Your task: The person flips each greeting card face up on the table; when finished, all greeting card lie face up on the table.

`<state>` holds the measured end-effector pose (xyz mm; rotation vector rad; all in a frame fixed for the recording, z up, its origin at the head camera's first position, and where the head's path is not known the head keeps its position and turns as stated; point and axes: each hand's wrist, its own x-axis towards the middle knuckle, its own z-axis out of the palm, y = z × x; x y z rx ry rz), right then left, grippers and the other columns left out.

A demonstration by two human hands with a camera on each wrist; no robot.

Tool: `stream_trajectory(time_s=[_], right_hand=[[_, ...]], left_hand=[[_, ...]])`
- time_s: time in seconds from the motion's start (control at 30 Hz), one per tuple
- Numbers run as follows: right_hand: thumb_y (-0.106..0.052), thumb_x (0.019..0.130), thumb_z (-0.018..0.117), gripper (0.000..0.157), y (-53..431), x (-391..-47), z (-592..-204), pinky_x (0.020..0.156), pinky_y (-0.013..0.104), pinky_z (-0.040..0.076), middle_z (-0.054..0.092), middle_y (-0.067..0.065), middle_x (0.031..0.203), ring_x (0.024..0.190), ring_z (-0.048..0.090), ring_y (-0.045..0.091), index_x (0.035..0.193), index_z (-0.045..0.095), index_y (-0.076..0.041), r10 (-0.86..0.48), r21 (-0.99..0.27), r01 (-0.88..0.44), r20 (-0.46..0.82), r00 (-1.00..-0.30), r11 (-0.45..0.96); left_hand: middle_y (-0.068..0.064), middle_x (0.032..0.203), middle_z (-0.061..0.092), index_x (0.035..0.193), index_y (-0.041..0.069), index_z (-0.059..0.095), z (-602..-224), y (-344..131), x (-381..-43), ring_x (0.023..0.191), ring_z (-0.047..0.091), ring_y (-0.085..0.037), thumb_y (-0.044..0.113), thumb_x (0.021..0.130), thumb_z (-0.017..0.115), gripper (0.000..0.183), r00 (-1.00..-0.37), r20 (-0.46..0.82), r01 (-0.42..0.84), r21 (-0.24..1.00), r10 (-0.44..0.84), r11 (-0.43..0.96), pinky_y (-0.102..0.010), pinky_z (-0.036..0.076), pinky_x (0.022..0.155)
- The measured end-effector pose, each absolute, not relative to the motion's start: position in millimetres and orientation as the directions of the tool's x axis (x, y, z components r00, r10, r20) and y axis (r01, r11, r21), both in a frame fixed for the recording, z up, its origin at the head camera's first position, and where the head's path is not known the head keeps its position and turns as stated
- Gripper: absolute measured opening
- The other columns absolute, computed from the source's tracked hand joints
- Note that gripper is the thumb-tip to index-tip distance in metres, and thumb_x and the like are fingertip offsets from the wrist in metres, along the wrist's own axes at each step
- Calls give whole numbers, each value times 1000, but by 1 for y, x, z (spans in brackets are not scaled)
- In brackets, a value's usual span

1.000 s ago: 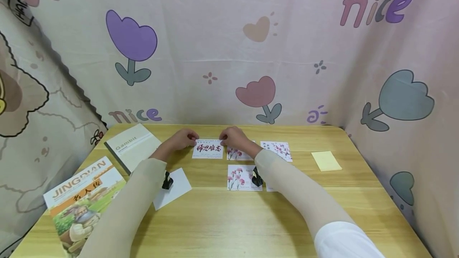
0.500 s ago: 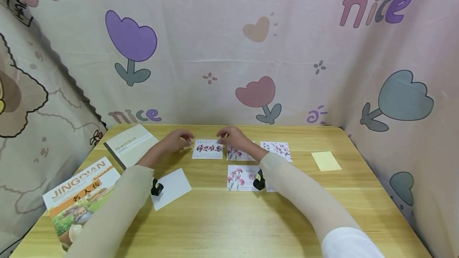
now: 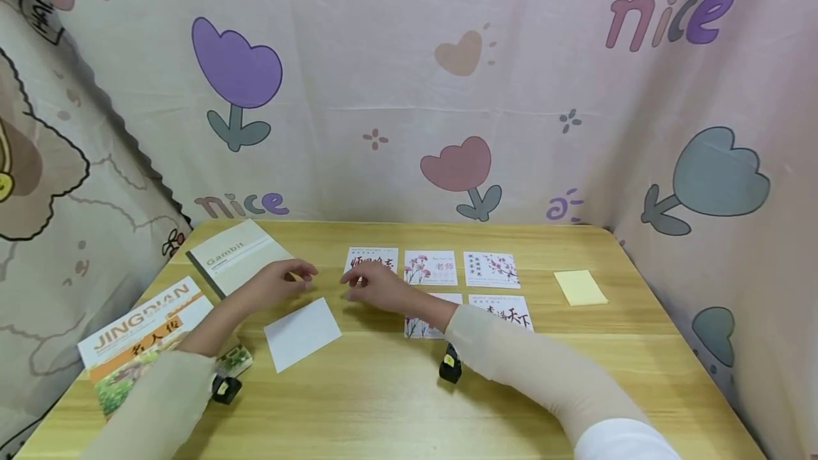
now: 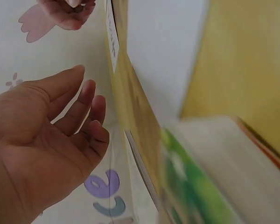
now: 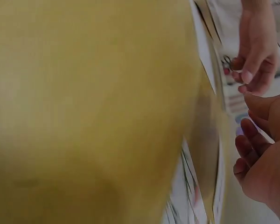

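My left hand (image 3: 276, 284) hovers above the table near a blank white card (image 3: 303, 334), its fingers loosely bent around nothing, as the left wrist view also shows. My right hand (image 3: 377, 288) is in front of a card with red calligraphy (image 3: 373, 255) and covers its lower part. Nothing is between the right fingers in the right wrist view. Beside that card lie a pink-flower card (image 3: 431, 267) and a blossom-branch card (image 3: 491, 270). In the nearer row, my right forearm partly hides another flower card (image 3: 418, 327) and a second calligraphy card (image 3: 505, 307).
A grey "Gambit" book (image 3: 239, 254) lies at the back left. In front of it is a thick "JINGDIAN" book (image 3: 147, 325), partly under my left forearm. A yellow sticky-note pad (image 3: 580, 287) lies at the right. A patterned curtain (image 3: 358, 91) hangs behind the table (image 3: 383, 403).
Both hands have left the edges of the calligraphy card. The left hand has moved left and nearer, toward the blank card; the right has moved left and nearer. The cards stay put.
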<state>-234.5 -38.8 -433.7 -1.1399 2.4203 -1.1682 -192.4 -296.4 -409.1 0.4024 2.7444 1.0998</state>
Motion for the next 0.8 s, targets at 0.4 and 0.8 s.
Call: stream_trajectory(time_s=[0.4,0.8], right_hand=[[-28,93,74,35,-72,-218,-452,83,15,47,70,-5,106,91,57,2,124,70,-13,-716,-636,-593,89,-692,494],[-42,90,75,43,-82,-216,-455,73,18,32,59,-8,91,81,44,4,127,71,-21,-729,-436,-685,89,-679,584]], left_hand=[[-13,116,67,125,1,64,-404,-330,-147,101,60,-23,16,98,66,31,-950,-104,155,658,293,737,-31,51,79],[-9,109,66,121,-3,64,-419,-345,-139,99,59,-21,15,95,69,31,-926,-185,107,709,330,697,-24,51,77]])
